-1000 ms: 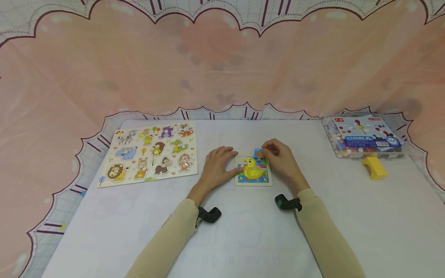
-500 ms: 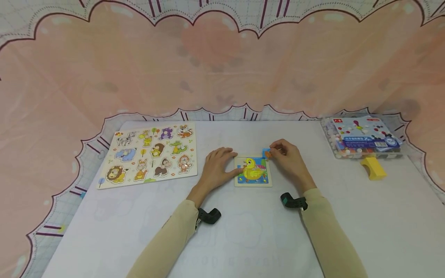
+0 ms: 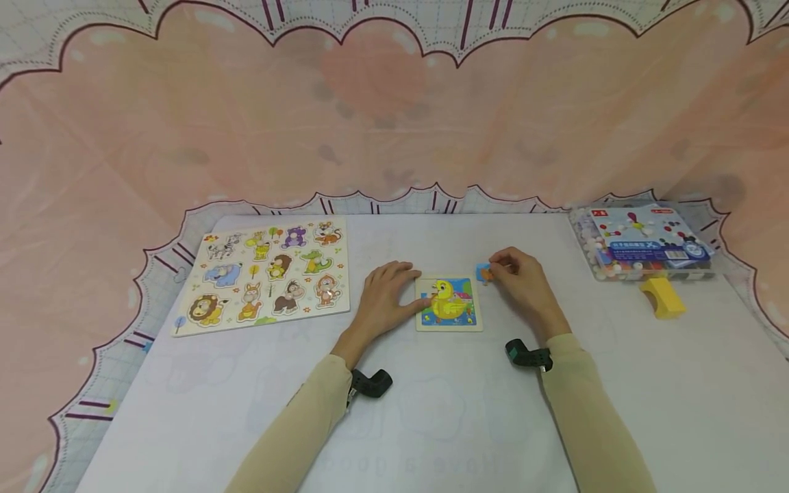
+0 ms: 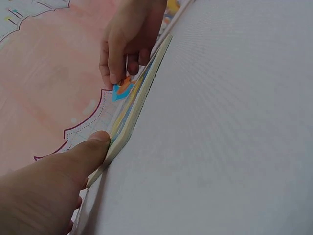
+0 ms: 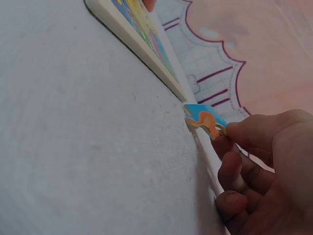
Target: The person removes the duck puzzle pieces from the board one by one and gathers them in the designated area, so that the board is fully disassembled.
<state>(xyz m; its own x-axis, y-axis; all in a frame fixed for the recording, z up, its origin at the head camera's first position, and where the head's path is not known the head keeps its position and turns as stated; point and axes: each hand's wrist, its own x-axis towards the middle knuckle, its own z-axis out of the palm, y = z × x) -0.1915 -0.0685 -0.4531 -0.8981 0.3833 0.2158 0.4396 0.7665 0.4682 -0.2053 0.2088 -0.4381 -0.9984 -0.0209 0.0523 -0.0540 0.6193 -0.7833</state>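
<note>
Yellow block (image 3: 666,298) beside plastic box (image 3: 650,239), animal board (image 3: 261,274) well apart

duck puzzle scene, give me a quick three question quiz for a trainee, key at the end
1. Multiple choice: what does the right hand pinch? a) the animal board b) a blue-and-orange puzzle piece c) a sleeve
2. True or false: the left hand is touching the duck puzzle with its thumb.
3. Short answer: in the head view, which toy lies just on the person's side of the plastic box?

Key: 1. b; 2. true; 3. the yellow block.
</note>
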